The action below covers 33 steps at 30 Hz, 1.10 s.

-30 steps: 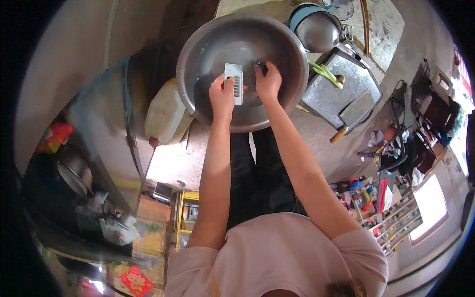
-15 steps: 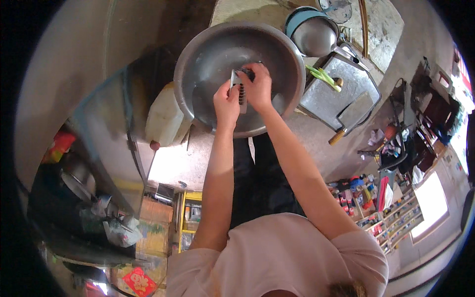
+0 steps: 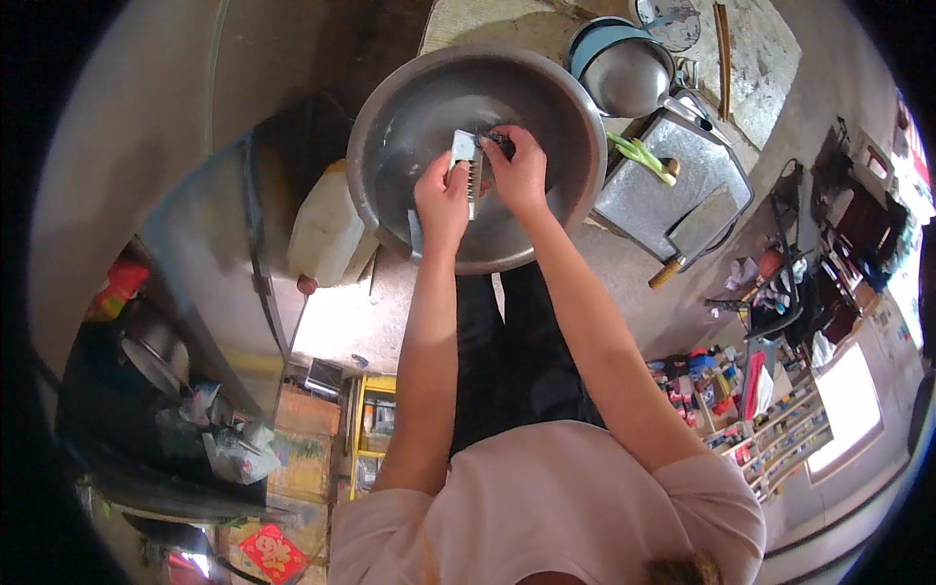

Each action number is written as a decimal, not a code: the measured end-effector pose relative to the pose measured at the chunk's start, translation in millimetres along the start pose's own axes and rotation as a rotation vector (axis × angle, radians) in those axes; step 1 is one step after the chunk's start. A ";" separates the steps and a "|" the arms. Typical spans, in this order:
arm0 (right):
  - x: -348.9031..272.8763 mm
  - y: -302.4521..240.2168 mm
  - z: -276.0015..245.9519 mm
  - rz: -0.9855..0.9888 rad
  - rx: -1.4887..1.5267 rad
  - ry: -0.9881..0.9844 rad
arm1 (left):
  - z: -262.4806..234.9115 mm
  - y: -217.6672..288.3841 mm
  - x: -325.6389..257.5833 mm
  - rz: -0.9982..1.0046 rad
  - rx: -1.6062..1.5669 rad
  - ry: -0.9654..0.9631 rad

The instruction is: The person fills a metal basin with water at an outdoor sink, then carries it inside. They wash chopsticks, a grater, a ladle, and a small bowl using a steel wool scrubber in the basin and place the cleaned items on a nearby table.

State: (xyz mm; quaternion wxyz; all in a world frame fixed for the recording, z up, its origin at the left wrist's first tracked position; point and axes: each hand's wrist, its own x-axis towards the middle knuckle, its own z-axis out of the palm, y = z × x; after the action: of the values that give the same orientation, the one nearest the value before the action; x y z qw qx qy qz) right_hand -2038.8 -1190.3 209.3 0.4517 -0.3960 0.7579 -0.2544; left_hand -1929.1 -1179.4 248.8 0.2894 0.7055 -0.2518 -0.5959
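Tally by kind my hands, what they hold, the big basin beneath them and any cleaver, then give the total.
Hands: 2 (left hand, right hand)
Slotted tool: 1
Dark item: 1
Big basin: 1
Cleaver: 1
Total: 6

Glare bleached the floor [image 3: 336, 324] below-left of the basin [image 3: 577, 122]. Shadow hung above-left of it; far edges bowed.

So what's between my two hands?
In the head view, a white slotted tool held in your left hand and a dark item in your right hand.
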 end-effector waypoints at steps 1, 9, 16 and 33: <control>1.2 -3.0 3.2 -0.072 -0.003 0.017 | 0.3 3.3 -1.3 -0.006 0.008 0.003; -7.0 1.3 -4.1 -0.141 -0.015 0.063 | -4.8 -3.2 -8.0 0.023 -0.047 -0.025; -13.4 -6.2 -36.0 0.111 0.469 0.023 | -10.5 -9.9 -18.1 0.173 -0.330 -0.064; -12.5 -28.8 -42.7 -0.248 0.265 -0.101 | -7.8 -27.8 -21.0 0.282 -0.071 0.007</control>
State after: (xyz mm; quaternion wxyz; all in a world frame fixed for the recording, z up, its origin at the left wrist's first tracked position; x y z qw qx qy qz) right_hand -2062.4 -1194.8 256.5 0.5023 -0.4359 0.6396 -0.3856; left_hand -1924.6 -1144.2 244.6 0.3960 0.6545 -0.3263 -0.5552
